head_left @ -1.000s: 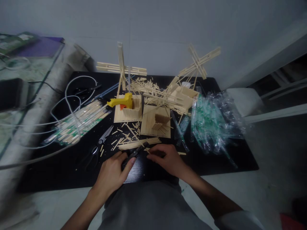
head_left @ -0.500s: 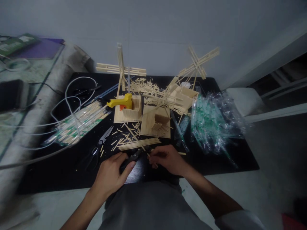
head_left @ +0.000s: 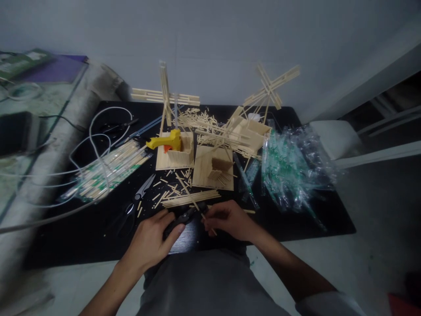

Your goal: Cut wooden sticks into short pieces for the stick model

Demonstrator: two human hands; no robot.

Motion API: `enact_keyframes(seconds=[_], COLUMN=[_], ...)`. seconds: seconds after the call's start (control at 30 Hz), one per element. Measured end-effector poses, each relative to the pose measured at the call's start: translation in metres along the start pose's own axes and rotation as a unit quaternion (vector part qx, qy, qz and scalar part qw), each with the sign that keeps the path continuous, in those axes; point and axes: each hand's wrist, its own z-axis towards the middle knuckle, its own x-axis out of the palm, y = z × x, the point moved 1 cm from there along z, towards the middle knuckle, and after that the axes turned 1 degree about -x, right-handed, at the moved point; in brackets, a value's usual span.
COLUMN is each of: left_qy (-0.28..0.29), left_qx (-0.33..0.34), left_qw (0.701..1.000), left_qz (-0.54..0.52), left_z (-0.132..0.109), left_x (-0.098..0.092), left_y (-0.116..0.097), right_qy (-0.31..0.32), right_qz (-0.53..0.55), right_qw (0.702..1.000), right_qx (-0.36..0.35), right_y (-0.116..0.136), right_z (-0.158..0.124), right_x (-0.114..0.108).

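Note:
My left hand is wrapped around the handles of dark pliers, low over the table's front. Between the fingertips of my right hand is a thin wooden stick, slanting away to the upper left. The stick crosses the jaw end of the pliers; whether the jaws grip it is too dark to tell. Just beyond both hands lies a row of long sticks, with short cut pieces scattered to its left. Behind them, a stick-built base with a small walled box sits on the table.
A yellow glue gun rests on another stick-built base. Scissors lie left, near bagged sticks and a looping white cable. Crumpled clear wrappers cover the right side. Windmill-like stick blades rise at the back.
The stick in my right hand has shifted slightly, its near end reaching a little lower past my fingers. Both hands stay almost in place.

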Motion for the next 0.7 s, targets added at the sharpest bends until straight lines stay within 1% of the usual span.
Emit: enact_keyframes(seconds=[0.1, 0.17, 0.3, 0.37, 0.43, 0.57, 0.63, 0.7], left_qy=[0.023, 0.043, 0.076, 0.084, 0.089, 0.101, 0.103, 0.088], left_qx=[-0.012, -0.015, -0.023, -0.030, -0.035, -0.055, -0.080, -0.104], left_qw=[1.000, 0.999, 0.997, 0.996, 0.995, 0.992, 0.991, 0.991], left_qz=[0.002, 0.001, 0.000, 0.012, 0.027, 0.042, 0.032, -0.004], left_z=[0.002, 0.003, 0.004, 0.004, 0.004, 0.006, 0.006, 0.005], left_x=[-0.002, -0.002, -0.001, 0.000, 0.001, -0.001, -0.003, -0.005], left_y=[-0.001, -0.003, -0.008, -0.010, -0.012, -0.010, -0.006, 0.000], right_qy=[-0.046, -0.050, 0.033, 0.053, 0.055, 0.052, 0.040, 0.029], right_qz=[-0.100, -0.116, -0.125, -0.136, -0.129, -0.093, -0.078, -0.063], right_qw=[0.994, 0.991, 0.989, 0.985, 0.985, 0.990, 0.991, 0.991], right_qx=[-0.024, -0.047, -0.074, -0.089, -0.099, -0.096, -0.103, -0.110], right_y=[0.006, 0.011, 0.017, 0.018, 0.017, 0.014, 0.013, 0.014], right_z=[-0.002, -0.003, -0.002, -0.001, 0.000, 0.002, 0.001, 0.000], right_x=[-0.003, -0.006, -0.011, -0.013, -0.014, -0.016, -0.016, -0.016])
